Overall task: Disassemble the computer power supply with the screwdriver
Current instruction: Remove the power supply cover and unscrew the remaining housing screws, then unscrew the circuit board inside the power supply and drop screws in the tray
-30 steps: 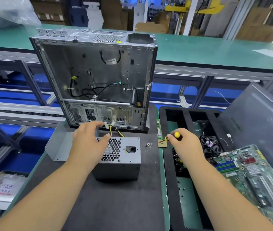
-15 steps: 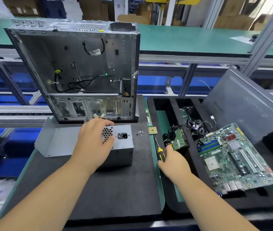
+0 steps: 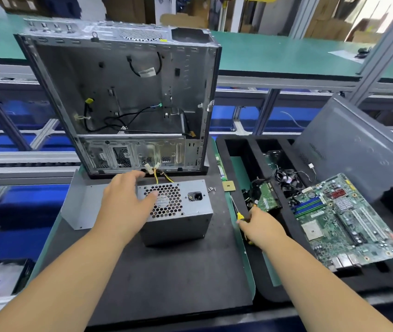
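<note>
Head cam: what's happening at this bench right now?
A person is tearing down a desktop PC. The power supply is out of the case and lies on the black mat in front of the open, emptied computer case. The left hand rests on the supply's left side, thumb on the fan grille. The right hand grips the yellow-handled screwdriver at the edge of the foam tray. The motherboard lies in that tray. A few loose screws lie beside the supply.

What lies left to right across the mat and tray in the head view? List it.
Bent metal panel → left hand → power supply → loose screws → screwdriver → right hand → motherboard.
</note>
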`<state>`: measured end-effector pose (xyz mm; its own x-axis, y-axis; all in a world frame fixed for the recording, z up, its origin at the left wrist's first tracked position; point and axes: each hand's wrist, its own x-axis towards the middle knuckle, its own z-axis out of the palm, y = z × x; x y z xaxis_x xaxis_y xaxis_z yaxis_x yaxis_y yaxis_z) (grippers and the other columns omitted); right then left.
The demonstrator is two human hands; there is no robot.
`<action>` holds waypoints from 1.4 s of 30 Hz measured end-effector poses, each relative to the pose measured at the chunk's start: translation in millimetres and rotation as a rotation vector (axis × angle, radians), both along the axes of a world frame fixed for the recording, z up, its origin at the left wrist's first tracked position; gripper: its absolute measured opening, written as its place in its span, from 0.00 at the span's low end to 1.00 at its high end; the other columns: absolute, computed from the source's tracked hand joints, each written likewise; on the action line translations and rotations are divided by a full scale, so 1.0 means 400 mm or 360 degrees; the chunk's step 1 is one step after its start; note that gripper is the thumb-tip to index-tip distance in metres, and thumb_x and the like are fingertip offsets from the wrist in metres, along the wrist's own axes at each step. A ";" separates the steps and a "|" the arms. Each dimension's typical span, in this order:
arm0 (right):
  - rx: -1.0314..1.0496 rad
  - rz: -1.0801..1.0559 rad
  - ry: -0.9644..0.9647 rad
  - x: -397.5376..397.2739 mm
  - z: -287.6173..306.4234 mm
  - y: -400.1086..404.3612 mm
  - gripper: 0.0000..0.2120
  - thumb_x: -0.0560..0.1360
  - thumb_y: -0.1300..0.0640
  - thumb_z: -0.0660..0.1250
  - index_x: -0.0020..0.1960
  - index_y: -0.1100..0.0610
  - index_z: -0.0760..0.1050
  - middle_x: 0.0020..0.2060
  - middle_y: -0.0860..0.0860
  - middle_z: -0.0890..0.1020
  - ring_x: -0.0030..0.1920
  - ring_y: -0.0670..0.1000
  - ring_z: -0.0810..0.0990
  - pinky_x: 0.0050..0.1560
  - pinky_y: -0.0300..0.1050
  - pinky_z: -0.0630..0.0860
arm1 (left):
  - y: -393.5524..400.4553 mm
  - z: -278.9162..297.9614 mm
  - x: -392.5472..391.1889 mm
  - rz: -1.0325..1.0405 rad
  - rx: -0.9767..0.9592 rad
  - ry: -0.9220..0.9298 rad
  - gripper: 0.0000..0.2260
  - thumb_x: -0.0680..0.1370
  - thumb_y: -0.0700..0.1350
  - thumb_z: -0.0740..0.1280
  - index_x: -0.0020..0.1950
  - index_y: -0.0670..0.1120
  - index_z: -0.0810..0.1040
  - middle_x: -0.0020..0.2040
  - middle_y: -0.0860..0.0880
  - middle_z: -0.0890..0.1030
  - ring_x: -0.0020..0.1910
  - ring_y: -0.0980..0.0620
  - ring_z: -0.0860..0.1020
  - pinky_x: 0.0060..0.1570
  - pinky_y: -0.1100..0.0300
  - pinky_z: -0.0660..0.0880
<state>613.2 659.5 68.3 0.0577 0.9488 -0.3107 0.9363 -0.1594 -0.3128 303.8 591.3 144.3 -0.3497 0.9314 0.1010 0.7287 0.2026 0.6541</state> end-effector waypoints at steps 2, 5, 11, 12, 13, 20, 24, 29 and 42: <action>0.0118 -0.0043 0.0033 -0.019 0.029 0.007 0.16 0.79 0.42 0.62 0.54 0.55 0.70 0.46 0.51 0.80 0.44 0.55 0.81 0.44 0.49 0.77 | 0.009 0.000 -0.030 0.0091 -0.0231 -0.0199 0.24 0.76 0.56 0.69 0.70 0.52 0.70 0.66 0.51 0.72 0.65 0.48 0.72 0.59 0.52 0.71; 0.0218 -0.0069 0.0496 -0.087 0.105 0.017 0.12 0.80 0.41 0.60 0.54 0.48 0.73 0.47 0.45 0.80 0.45 0.49 0.79 0.42 0.45 0.70 | 0.024 0.006 -0.067 0.0060 -0.0479 -0.0723 0.17 0.77 0.57 0.69 0.62 0.51 0.75 0.59 0.50 0.78 0.57 0.49 0.76 0.54 0.54 0.73; -0.0104 0.0288 0.1022 -0.225 0.237 0.042 0.08 0.76 0.47 0.69 0.55 0.44 0.80 0.46 0.44 0.83 0.45 0.47 0.81 0.45 0.41 0.75 | 0.046 0.020 -0.078 -0.0109 -0.0593 -0.1069 0.14 0.75 0.45 0.74 0.57 0.41 0.81 0.51 0.43 0.85 0.53 0.44 0.83 0.58 0.50 0.78; -0.0097 0.0331 0.0982 -0.234 0.244 0.046 0.08 0.76 0.52 0.71 0.55 0.47 0.82 0.46 0.46 0.84 0.46 0.49 0.82 0.46 0.42 0.77 | 0.047 0.020 -0.076 -0.0125 -0.0576 -0.1100 0.13 0.74 0.42 0.75 0.58 0.40 0.81 0.49 0.44 0.85 0.50 0.46 0.84 0.55 0.53 0.80; -0.0080 0.0354 0.0958 -0.238 0.248 0.048 0.07 0.75 0.56 0.72 0.54 0.50 0.82 0.45 0.48 0.84 0.46 0.50 0.82 0.47 0.44 0.78 | 0.045 0.020 -0.076 -0.0145 -0.0555 -0.1117 0.13 0.74 0.40 0.75 0.58 0.41 0.81 0.48 0.45 0.86 0.47 0.49 0.85 0.50 0.56 0.81; 0.0237 0.0512 0.0686 -0.227 0.265 0.025 0.10 0.71 0.57 0.77 0.48 0.45 0.81 0.42 0.45 0.82 0.39 0.43 0.77 0.41 0.36 0.71 | 0.013 0.020 -0.063 -0.0205 -0.0258 -0.1030 0.14 0.72 0.37 0.76 0.55 0.49 0.83 0.42 0.50 0.84 0.33 0.66 0.80 0.30 0.74 0.73; 0.0398 0.0552 0.0588 -0.230 0.246 0.001 0.12 0.69 0.54 0.78 0.42 0.40 0.77 0.41 0.42 0.81 0.41 0.40 0.77 0.41 0.35 0.70 | -0.003 0.006 -0.057 -0.0316 -0.0098 -0.0603 0.16 0.72 0.40 0.76 0.53 0.59 0.82 0.45 0.60 0.80 0.38 0.69 0.77 0.36 0.79 0.69; 0.0262 0.0642 0.0481 -0.209 0.194 -0.028 0.14 0.67 0.54 0.80 0.37 0.42 0.75 0.36 0.42 0.78 0.36 0.40 0.75 0.35 0.32 0.70 | -0.040 -0.040 -0.049 -0.0428 -0.0145 -0.0362 0.18 0.70 0.42 0.77 0.48 0.64 0.78 0.49 0.58 0.78 0.44 0.60 0.78 0.47 0.69 0.71; -0.0153 0.0939 0.0584 -0.190 0.142 -0.064 0.06 0.71 0.49 0.75 0.39 0.48 0.79 0.34 0.42 0.80 0.35 0.41 0.76 0.40 0.37 0.74 | -0.121 -0.125 -0.016 -0.0455 -0.0246 -0.0211 0.20 0.69 0.38 0.78 0.46 0.61 0.75 0.50 0.59 0.76 0.51 0.62 0.75 0.50 0.71 0.68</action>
